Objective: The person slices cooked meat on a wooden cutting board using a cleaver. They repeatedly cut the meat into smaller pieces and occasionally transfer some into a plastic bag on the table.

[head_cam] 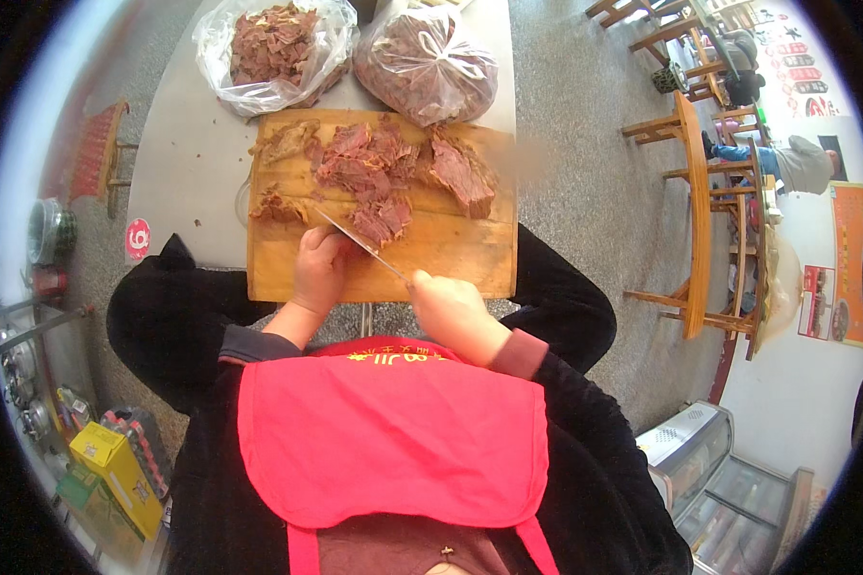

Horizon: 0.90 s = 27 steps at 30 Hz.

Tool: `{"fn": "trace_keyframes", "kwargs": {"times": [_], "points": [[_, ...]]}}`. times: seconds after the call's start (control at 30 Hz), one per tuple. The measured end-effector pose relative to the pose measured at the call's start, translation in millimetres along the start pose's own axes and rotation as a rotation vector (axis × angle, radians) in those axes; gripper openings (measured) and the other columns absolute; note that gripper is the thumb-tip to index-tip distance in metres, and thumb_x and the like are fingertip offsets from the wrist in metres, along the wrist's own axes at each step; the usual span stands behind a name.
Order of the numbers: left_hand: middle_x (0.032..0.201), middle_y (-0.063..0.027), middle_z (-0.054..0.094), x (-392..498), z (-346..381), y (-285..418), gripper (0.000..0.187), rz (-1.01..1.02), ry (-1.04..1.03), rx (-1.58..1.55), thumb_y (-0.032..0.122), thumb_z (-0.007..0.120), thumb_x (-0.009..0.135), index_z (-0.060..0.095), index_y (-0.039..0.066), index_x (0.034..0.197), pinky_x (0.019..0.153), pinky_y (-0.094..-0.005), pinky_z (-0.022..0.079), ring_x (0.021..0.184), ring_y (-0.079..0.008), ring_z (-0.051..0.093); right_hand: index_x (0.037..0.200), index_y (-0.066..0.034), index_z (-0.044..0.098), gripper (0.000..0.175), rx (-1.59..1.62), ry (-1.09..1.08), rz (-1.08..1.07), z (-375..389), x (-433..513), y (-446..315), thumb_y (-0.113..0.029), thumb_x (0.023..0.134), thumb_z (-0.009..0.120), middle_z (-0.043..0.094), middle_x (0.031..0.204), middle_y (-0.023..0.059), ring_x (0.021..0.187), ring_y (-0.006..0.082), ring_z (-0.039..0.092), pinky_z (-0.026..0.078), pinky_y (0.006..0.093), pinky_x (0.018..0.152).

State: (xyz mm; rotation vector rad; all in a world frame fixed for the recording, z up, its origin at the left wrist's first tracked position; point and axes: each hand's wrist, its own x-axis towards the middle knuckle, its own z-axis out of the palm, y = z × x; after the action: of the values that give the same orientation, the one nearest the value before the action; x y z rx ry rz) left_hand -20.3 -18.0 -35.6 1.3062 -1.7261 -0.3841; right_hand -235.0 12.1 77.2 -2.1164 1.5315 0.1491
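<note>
My right hand (449, 305) is closed around the handle of a knife (363, 244), whose thin blade slants up and left over a wooden cutting board (453, 259). Beside the blade my left hand (320, 262) has its fingers curled down at a dark piece of meat, mostly hidden; its exact grip is unclear. A pile of sliced reddish cooked meat (367, 165) lies mid-board. At the right rests a larger meat chunk (460, 176). Small scraps (277, 208) lie left of the blade, and a paler, fatty piece (288, 140) is at the upper left.
Behind the board stand an open plastic bag of sliced meat (273, 50) and a tied one (431, 65) on a light tabletop (180, 172). Wooden benches (690, 215) and a person in grey (802, 165) are off to the right. Boxes (119, 467) stand at lower left.
</note>
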Motion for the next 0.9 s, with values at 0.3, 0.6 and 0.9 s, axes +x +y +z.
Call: {"fn": "trace_keyframes", "kwargs": {"times": [0.3,0.6,0.9], "points": [[0.101,-0.0135,0.065,-3,1,-9,0.016,-0.002,-0.015,0.053,-0.001,0.065,0.078,0.068,0.005,0.092,0.085,-0.0423,0.050,0.098,-0.0352,0.060,0.087,-0.0058,0.057,0.021,0.055,0.224,-0.018,24,28,10,-0.025,0.096,0.056,0.066,0.072,0.0200,0.070,0.0394,0.067,0.053,0.0503,0.061],[0.100,-0.0130,0.064,-4,0,-7,0.015,-0.051,-0.053,0.013,0.000,0.066,0.078,0.068,0.006,0.091,0.085,-0.0421,0.049,0.097,-0.0347,0.059,0.089,-0.0038,0.057,0.017,0.010,-0.014,0.024,-14,-23,3,-0.020,0.094,0.055,0.066,0.074,0.0217,0.071,0.0405,0.067,0.053,0.0517,0.064],[0.097,-0.0131,0.064,-3,-1,-5,0.012,0.025,0.003,0.047,0.000,0.066,0.077,0.067,0.005,0.088,0.083,-0.0423,0.049,0.094,-0.0354,0.059,0.090,-0.0044,0.057,0.020,0.021,0.090,-0.006,30,42,-5,-0.024,0.095,0.056,0.066,0.076,0.0213,0.075,0.0407,0.067,0.052,0.0511,0.065]]}}
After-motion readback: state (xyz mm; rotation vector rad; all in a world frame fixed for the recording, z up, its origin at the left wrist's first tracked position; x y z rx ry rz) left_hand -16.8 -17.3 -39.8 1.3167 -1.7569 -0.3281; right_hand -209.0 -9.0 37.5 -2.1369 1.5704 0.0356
